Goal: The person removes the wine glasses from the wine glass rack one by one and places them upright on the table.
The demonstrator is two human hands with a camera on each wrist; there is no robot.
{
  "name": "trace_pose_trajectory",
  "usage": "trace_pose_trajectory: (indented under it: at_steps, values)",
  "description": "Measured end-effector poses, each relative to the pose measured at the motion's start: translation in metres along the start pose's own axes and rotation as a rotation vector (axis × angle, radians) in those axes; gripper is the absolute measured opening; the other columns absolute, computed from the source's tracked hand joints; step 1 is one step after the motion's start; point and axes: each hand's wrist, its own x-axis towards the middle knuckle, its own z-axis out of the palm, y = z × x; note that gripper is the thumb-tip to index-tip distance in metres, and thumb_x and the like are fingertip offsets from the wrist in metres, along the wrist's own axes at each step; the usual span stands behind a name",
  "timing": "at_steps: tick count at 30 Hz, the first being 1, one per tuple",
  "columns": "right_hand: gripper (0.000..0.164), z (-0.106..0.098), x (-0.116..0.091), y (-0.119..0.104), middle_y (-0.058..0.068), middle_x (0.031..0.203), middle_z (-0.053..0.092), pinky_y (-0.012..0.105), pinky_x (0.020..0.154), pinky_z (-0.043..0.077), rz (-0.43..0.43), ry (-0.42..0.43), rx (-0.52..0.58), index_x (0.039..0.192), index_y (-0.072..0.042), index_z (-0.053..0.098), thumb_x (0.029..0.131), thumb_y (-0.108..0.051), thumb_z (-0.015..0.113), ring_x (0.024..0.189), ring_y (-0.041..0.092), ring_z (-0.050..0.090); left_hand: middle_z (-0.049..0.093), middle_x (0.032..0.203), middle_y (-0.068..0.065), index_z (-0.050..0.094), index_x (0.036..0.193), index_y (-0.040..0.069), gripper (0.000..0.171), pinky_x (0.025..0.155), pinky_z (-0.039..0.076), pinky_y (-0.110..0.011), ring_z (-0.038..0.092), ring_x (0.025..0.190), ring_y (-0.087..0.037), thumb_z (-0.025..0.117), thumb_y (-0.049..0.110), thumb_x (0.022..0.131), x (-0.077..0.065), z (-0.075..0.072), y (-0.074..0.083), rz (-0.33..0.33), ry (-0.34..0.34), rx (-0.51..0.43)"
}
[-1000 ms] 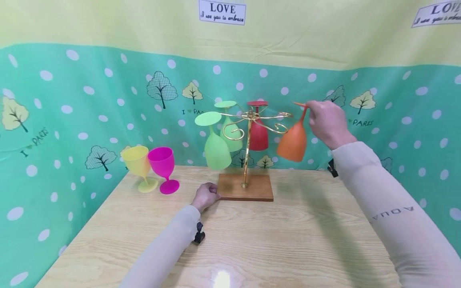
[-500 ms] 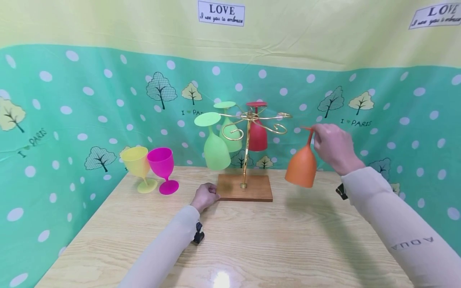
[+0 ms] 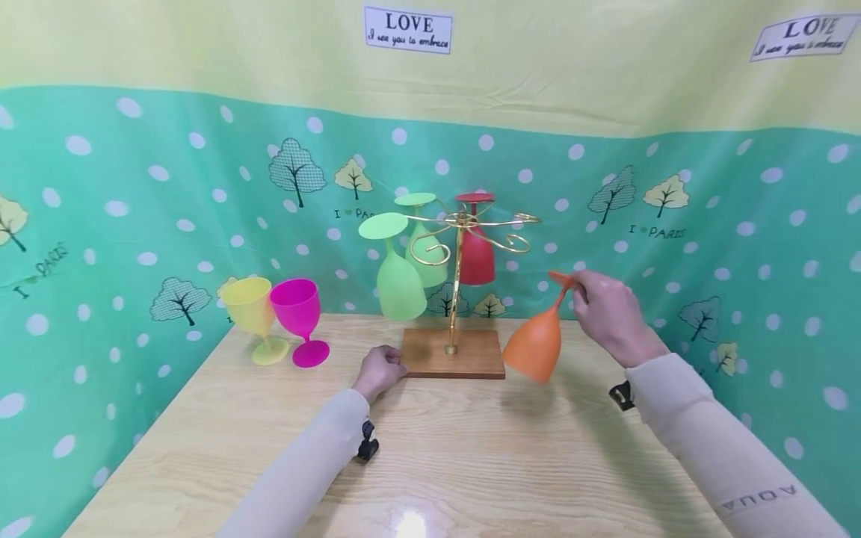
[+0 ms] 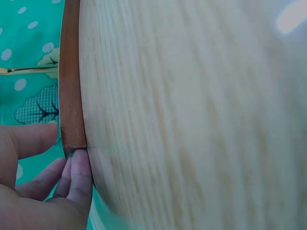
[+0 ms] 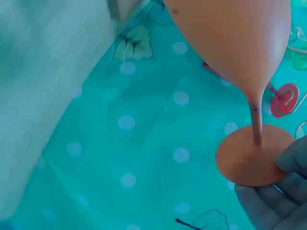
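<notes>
Polka-dot curtain (image 3: 222,250) behind a wood-grain table (image 3: 511,456) | right hand (image 3: 610,310) pinched the orange goblet (image 3: 536,344) by its foot — upside down, tilted, right of centre | left hand (image 3: 378,370) gripped the wooden base (image 3: 480,355) at its left edge, mid-frame | gold rack (image 3: 456,288) above bore two green goblets (image 3: 401,288), one red goblet (image 3: 477,258) | yellow goblet (image 3: 247,305), magenta goblet (image 3: 296,308) stood upright — left of frame

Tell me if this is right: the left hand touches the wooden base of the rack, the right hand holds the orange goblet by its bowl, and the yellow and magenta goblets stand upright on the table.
The place of the grip is wrong: the right hand holds the orange goblet by its foot, as the right wrist view shows. The rest is correct.
</notes>
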Motion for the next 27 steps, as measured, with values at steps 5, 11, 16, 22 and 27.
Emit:
trace_pose_trajectory:
  at_steps: [5,11,16,22,27]
  values:
    - [0.019,0.016,-0.012,-0.007,0.018,0.089,0.067,0.036,0.053,0.045,0.056,0.015,0.070,0.104,0.002,0.066,0.091,-0.001,0.053,0.064,0.026,0.053,0.062,0.105,-0.015,0.060,0.118,-0.005,0.040,0.084,0.050,-0.039,0.058,0.096,-0.027,0.071,0.007,0.082,-0.008,-0.003,0.002,0.012,0.014,0.012]
    - [0.017,0.030,-0.028,-0.010,0.016,0.080,0.065,0.033,0.049,0.042,0.070,0.042,0.105,0.100,0.004,0.067,0.090,0.000,0.054,0.056,0.023,0.050,0.061,0.104,-0.014,0.060,0.116,-0.005,0.037,0.085,0.049,-0.040,0.057,0.096,-0.027,0.068,0.013,0.084,-0.024,-0.008,0.006,0.052,0.076,-0.035]
    - [0.015,0.041,-0.039,-0.009,0.013,0.074,0.063,0.030,0.046,0.040,0.108,0.022,0.135,0.097,0.003,0.066,0.090,-0.001,0.053,0.053,0.020,0.048,0.062,0.100,-0.010,0.061,0.113,-0.004,0.033,0.083,0.050,-0.037,0.058,0.091,-0.023,0.068,0.012,0.085,-0.041,-0.014,0.012,0.082,0.066,-0.101]
    - [0.015,0.054,-0.052,-0.013,0.012,0.074,0.064,0.029,0.047,0.043,0.141,-0.011,0.167,0.097,0.001,0.066,0.090,-0.002,0.053,0.054,0.019,0.050,0.065,0.094,-0.007,0.064,0.109,-0.003,0.028,0.079,0.053,-0.034,0.061,0.087,-0.020,0.069,0.010,0.085,-0.068,-0.011,0.023,0.174,0.024,-0.119]
    - [0.016,0.062,-0.057,-0.021,0.013,0.078,0.066,0.028,0.047,0.045,0.158,-0.033,0.197,0.099,0.001,0.067,0.090,-0.002,0.054,0.054,0.017,0.053,0.063,0.098,-0.007,0.062,0.111,-0.001,0.033,0.081,0.053,-0.033,0.061,0.089,-0.019,0.069,0.020,0.087,-0.088,0.000,0.033,0.251,-0.038,-0.116]
